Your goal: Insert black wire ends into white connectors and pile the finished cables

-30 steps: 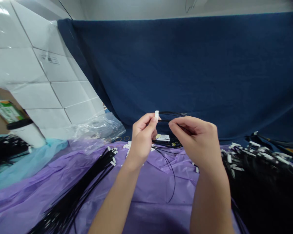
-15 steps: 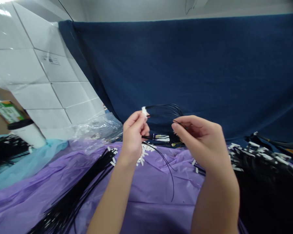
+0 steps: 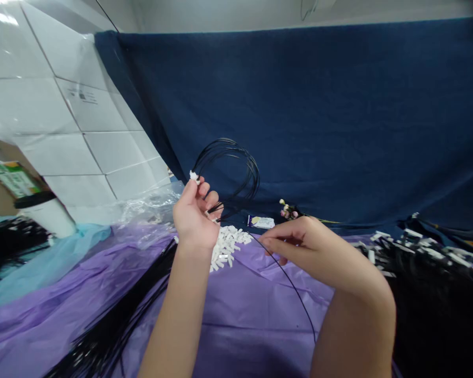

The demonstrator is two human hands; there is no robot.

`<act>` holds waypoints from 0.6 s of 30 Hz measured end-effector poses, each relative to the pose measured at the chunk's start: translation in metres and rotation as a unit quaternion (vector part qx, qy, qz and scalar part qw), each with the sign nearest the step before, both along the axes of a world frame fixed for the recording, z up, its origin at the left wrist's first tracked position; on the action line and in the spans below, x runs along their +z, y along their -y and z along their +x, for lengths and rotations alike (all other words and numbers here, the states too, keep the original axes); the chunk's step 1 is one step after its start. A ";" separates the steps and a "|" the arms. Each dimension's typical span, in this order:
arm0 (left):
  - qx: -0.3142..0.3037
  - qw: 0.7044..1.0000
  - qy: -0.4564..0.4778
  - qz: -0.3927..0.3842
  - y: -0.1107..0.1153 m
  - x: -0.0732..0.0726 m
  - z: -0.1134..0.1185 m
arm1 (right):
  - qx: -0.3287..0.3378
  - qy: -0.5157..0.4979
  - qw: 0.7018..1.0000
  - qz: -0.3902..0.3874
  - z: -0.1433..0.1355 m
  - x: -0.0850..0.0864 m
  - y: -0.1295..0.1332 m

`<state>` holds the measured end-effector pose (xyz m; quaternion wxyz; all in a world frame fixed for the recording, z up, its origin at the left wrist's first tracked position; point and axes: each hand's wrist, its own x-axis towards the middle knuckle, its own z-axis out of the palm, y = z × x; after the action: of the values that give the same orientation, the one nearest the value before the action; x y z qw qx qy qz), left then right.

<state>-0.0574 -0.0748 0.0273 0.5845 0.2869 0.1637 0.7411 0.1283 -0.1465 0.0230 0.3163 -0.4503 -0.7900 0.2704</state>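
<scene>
My left hand (image 3: 197,212) is raised near the centre, closed on a looped bundle of thin black cables (image 3: 254,176). White pieces (image 3: 194,177) at one end of the bundle show above my thumb, and the loop arcs up and to the right. Lower and to the right, my right hand (image 3: 291,239) has thumb and forefinger pinched at a single black cable (image 3: 294,286), which hangs in a curve over the purple cloth. Behind my left wrist lies a pile of small white pieces (image 3: 226,244).
Black cable bundles lie on the purple cloth (image 3: 256,304) at left (image 3: 122,310) and at right with white ends (image 3: 425,252). A lidded cup (image 3: 49,215) stands far left. Behind are a wrapped packet (image 3: 260,222), small flowers (image 3: 287,210), white boxes (image 3: 35,105) and a blue curtain (image 3: 299,105).
My left hand has moved left and turned palm up, and the cable loop has opened into a rounder arc. My right hand has moved down and left, away from the loop, onto a single cable.
</scene>
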 end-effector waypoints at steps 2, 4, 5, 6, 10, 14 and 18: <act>-0.011 1.000 0.010 0.003 -0.001 0.000 -0.001 | -0.001 0.000 1.000 0.006 -0.001 -0.003 -0.004; -0.022 1.000 0.016 0.006 -0.001 0.000 -0.001 | -0.030 -0.026 0.999 0.013 0.000 -0.009 -0.010; -0.025 0.999 0.018 0.008 -0.001 0.000 -0.001 | -0.051 -0.049 0.997 0.013 0.000 -0.012 -0.013; -0.027 0.999 0.020 0.009 0.000 0.000 -0.001 | -0.072 -0.078 0.994 0.010 0.000 -0.016 -0.017; -0.024 0.999 0.020 0.007 0.001 0.000 0.002 | -0.126 -0.251 0.959 -0.031 -0.007 -0.023 -0.035; -0.015 1.000 0.014 0.004 0.003 0.000 0.005 | -0.104 -0.477 0.873 -0.016 -0.018 -0.016 -0.045; 0.024 1.000 0.004 0.004 0.004 0.000 0.007 | -0.082 -0.638 0.762 0.074 -0.024 -0.007 -0.043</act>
<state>-0.0499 -0.0786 0.0273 0.5662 0.2827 0.1653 0.7564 0.1043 -0.1033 0.0164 0.8007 -0.2118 -0.3830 0.4090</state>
